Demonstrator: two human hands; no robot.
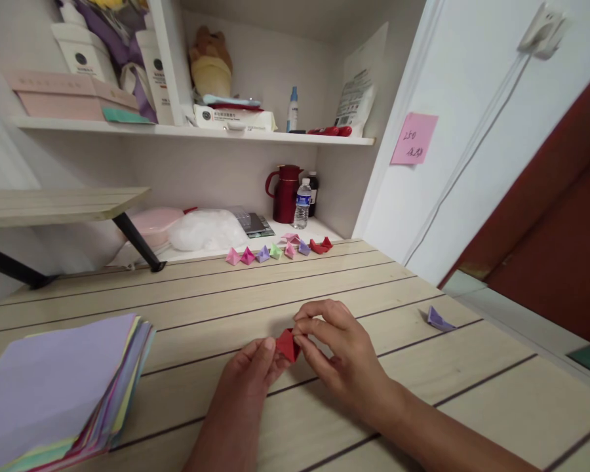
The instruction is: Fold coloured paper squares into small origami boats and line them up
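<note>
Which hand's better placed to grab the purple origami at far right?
Likely the right hand: it is nearer the purple origami, with the left hand beyond the red folded paper. Both hold that paper, so the right must let go first.

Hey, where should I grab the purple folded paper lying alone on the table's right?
Probably by the raised point at its left end: the purple folded paper peaks there above the tabletop. Come from above with the right hand, the nearer one; nothing crowds it. Pinch lightly, since folded paper may crush.
</note>
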